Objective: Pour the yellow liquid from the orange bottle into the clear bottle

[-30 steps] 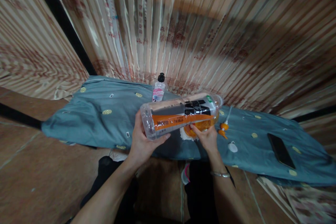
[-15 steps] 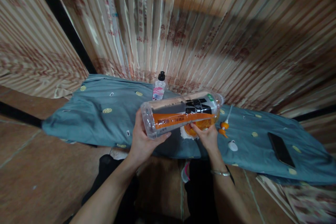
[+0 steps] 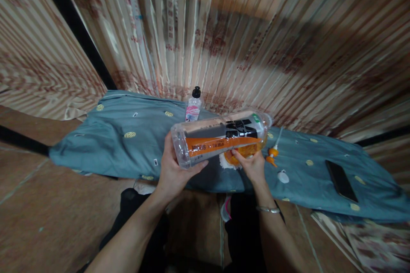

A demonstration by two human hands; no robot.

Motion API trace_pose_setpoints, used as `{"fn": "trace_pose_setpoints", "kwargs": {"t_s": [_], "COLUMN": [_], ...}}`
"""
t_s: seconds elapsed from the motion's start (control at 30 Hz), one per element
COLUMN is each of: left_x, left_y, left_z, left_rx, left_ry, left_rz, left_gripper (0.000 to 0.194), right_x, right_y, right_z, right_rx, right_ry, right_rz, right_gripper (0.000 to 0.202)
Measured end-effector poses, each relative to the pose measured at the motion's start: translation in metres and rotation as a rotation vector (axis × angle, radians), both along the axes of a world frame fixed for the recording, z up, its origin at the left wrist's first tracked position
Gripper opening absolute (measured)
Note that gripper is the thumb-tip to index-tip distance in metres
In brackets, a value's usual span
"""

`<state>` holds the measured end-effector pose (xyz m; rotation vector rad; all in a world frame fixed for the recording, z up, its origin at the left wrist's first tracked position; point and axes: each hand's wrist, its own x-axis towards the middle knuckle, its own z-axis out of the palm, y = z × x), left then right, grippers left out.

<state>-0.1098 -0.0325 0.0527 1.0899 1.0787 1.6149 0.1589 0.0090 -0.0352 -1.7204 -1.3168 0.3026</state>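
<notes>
A large clear plastic bottle (image 3: 221,136) with an orange, grey and black label lies almost level in the air, its neck to the right. My left hand (image 3: 173,170) is wrapped round its base end. Under the neck end, my right hand (image 3: 254,168) grips an amber bottle (image 3: 250,150), partly hidden behind the large bottle. Whether the two mouths touch cannot be seen. A ragged white patch (image 3: 225,162) shows beside the amber bottle. Right of my right hand lie an orange pump head (image 3: 272,152) with a pale tube and a white round cap (image 3: 283,176).
A blue-green cloth (image 3: 128,153) covers the long low surface. A small bottle with a black cap (image 3: 193,106) stands at its back. A black phone (image 3: 341,180) lies to the right. Behind hangs a pleated curtain (image 3: 198,30), with a dark pole (image 3: 80,30) at left.
Both hands and the two bottles keep nearly the same pose. The whole view has shifted very slightly.
</notes>
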Motion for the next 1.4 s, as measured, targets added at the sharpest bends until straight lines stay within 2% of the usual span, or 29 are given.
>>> {"fn": "trace_pose_setpoints", "kwargs": {"t_s": [0.1, 0.6, 0.93, 1.17, 1.4], "left_x": [0.000, 0.001, 0.001, 0.000, 0.001], "left_y": [0.000, 0.001, 0.002, 0.002, 0.003], "left_z": [-0.001, -0.006, -0.007, -0.008, -0.011], "left_rx": [0.000, 0.012, 0.034, 0.033, 0.035], "left_ry": [0.003, -0.056, -0.030, 0.019, 0.005], "left_rz": [0.001, -0.022, -0.025, -0.012, -0.022], "left_gripper": [0.092, 0.096, 0.096, 0.095, 0.096], "right_x": [-0.001, -0.001, -0.003, -0.002, -0.002], "right_y": [0.000, 0.000, 0.000, 0.000, 0.000], "right_z": [0.001, 0.000, 0.004, 0.001, 0.001], "right_rx": [-0.018, -0.033, -0.038, 0.013, -0.015], "right_ry": [0.035, 0.096, 0.042, 0.031, 0.051], "right_rz": [-0.028, 0.015, -0.041, -0.021, -0.036], "right_gripper": [0.075, 0.075, 0.083, 0.077, 0.077]}}
